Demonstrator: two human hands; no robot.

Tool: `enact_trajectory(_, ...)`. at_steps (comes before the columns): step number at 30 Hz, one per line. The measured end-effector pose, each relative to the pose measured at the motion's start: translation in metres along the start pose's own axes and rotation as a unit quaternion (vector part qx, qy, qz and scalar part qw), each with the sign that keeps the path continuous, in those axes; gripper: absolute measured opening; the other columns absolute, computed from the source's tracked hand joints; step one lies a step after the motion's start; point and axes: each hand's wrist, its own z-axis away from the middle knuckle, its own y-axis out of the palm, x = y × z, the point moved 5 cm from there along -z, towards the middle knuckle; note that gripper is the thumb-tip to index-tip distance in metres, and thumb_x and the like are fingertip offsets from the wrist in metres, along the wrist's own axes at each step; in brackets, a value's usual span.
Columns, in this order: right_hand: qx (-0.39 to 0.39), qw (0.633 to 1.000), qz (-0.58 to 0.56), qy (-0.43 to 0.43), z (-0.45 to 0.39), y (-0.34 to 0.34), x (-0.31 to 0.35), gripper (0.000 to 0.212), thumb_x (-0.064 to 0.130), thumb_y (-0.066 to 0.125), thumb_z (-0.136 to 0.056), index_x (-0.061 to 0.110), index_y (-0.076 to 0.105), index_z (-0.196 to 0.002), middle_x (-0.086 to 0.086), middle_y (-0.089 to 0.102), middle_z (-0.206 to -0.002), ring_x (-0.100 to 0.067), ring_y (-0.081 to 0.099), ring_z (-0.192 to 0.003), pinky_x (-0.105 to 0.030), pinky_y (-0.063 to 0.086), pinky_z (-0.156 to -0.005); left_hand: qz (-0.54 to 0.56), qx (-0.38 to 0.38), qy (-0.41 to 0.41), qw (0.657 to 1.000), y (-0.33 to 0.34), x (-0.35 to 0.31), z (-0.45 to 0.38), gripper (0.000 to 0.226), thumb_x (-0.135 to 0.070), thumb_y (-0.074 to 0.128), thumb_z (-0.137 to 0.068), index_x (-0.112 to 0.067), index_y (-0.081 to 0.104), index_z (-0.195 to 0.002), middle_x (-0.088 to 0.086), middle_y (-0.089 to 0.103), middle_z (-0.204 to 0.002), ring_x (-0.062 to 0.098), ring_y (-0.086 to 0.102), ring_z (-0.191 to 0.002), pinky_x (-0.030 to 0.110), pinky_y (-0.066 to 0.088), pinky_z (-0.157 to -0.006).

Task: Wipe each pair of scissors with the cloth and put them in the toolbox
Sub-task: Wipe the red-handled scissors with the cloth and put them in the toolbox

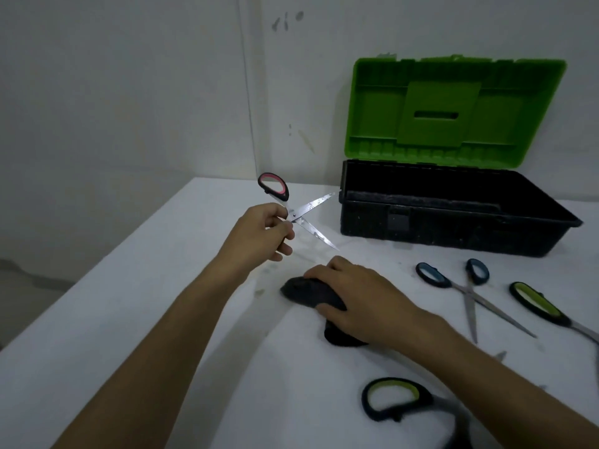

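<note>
My left hand (264,231) holds the pink-handled scissors (308,210) above the table, blades spread wide and pointing right toward the toolbox. One handle loop sticks up above my fingers. My right hand (356,299) lies on the dark cloth (299,291), fingers closed over it on the tabletop. The black toolbox (453,218) stands at the back right with its green lid (453,108) raised; its inside looks dark. Blue-handled scissors (470,286) lie spread to the right of the cloth. A green-handled pair (544,306) lies at the right edge, and another green-handled pair (392,400) lies under my right forearm.
The white table (162,319) ends at its left edge against a grey-white wall corner (249,124). The wall stands right behind the toolbox lid.
</note>
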Motion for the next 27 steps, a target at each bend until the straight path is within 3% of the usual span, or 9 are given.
enact_trajectory(4, -0.064, 0.997, -0.021, -0.036, 0.011, -0.035, 0.001, 0.042, 0.034, 0.055, -0.094, 0.044, 0.045, -0.134, 0.012, 0.050, -0.113, -0.012, 0.055, -0.097, -0.029, 0.048, -0.080, 0.038, -0.027, 0.002, 0.999, -0.003, -0.011, -0.007, 0.016, -0.014, 0.051, -0.098, -0.013, 0.061, -0.110, 0.004, 0.071, -0.081, 0.017, 0.070, -0.060, 0.025, 0.057, -0.055)
enact_trajectory(8, -0.210, 0.974, -0.059, -0.059, 0.022, -0.106, -0.006, 0.047, 0.027, 0.055, -0.095, 0.046, 0.046, -0.138, 0.009, 0.042, -0.104, -0.007, 0.054, -0.082, -0.022, 0.047, -0.068, 0.025, -0.023, 0.019, 0.999, -0.002, -0.029, -0.014, 0.015, -0.016, 0.049, -0.099, -0.012, 0.063, -0.102, 0.004, 0.070, -0.078, 0.015, 0.067, -0.053, 0.022, 0.051, -0.048)
enact_trajectory(11, -0.292, 0.953, -0.066, -0.044, 0.009, -0.143, -0.027, 0.047, 0.022, 0.055, -0.097, 0.042, 0.050, -0.138, 0.006, 0.039, -0.098, -0.007, 0.049, -0.084, -0.012, 0.039, -0.070, 0.009, -0.017, 0.039, 0.999, 0.004, -0.038, -0.019, 0.016, -0.016, 0.049, -0.099, -0.011, 0.063, -0.096, 0.001, 0.068, -0.073, 0.013, 0.062, -0.050, 0.022, 0.046, -0.045)
enact_trajectory(14, -0.321, 0.940, -0.113, -0.033, -0.001, -0.152, -0.041, 0.045, 0.011, 0.055, -0.096, 0.035, 0.057, -0.133, 0.001, 0.040, -0.098, -0.010, 0.049, -0.088, -0.012, 0.039, -0.073, -0.013, -0.016, 0.074, 0.997, 0.013, -0.052, -0.024, 0.014, -0.018, 0.050, -0.099, -0.016, 0.063, -0.094, -0.001, 0.068, -0.071, 0.012, 0.061, -0.051, 0.021, 0.047, -0.045)
enact_trajectory(18, -0.327, 0.930, -0.166, -0.025, -0.005, -0.147, -0.047, 0.045, -0.001, 0.054, -0.090, 0.028, 0.065, -0.123, 0.004, 0.041, -0.098, 0.000, 0.049, -0.091, -0.005, 0.038, -0.078, -0.029, 0.003, 0.106, 0.994, 0.026, -0.073, -0.030, 0.014, -0.020, 0.050, -0.099, -0.018, 0.063, -0.095, -0.001, 0.069, -0.071, 0.014, 0.062, -0.053, 0.023, 0.049, -0.047)
enact_trajectory(22, -0.314, 0.939, -0.135, -0.026, -0.006, -0.142, -0.048, 0.030, 0.029, 0.064, -0.092, 0.036, 0.064, -0.121, 0.006, 0.041, -0.101, -0.001, 0.050, -0.096, -0.011, 0.044, -0.083, -0.021, 0.029, 0.121, 0.992, 0.039, -0.085, -0.028, 0.019, -0.019, 0.047, -0.100, -0.014, 0.065, -0.096, -0.001, 0.068, -0.070, 0.012, 0.061, -0.052, 0.024, 0.047, -0.047)
enact_trajectory(24, -0.312, 0.943, -0.112, -0.021, -0.005, -0.141, -0.047, 0.034, 0.046, 0.062, -0.090, 0.037, 0.063, -0.123, 0.006, 0.039, -0.103, -0.003, 0.051, -0.093, -0.017, 0.049, -0.079, -0.019, 0.044, 0.137, 0.989, 0.041, -0.090, -0.025, 0.023, -0.014, 0.046, -0.100, -0.016, 0.068, -0.098, -0.002, 0.066, -0.069, 0.013, 0.059, -0.052, 0.023, 0.044, -0.046)
enact_trajectory(27, -0.322, 0.944, -0.064, -0.040, -0.004, -0.140, -0.042, 0.037, 0.049, 0.058, -0.091, 0.038, 0.063, -0.125, 0.008, 0.038, -0.109, -0.009, 0.056, -0.084, -0.031, 0.054, -0.069, 0.000, 0.053, 0.143, 0.988, 0.033, -0.097, -0.023, 0.026, -0.008, 0.044, -0.098, -0.015, 0.069, -0.091, -0.001, 0.063, -0.065, 0.015, 0.053, -0.049, 0.022, 0.036, -0.043)
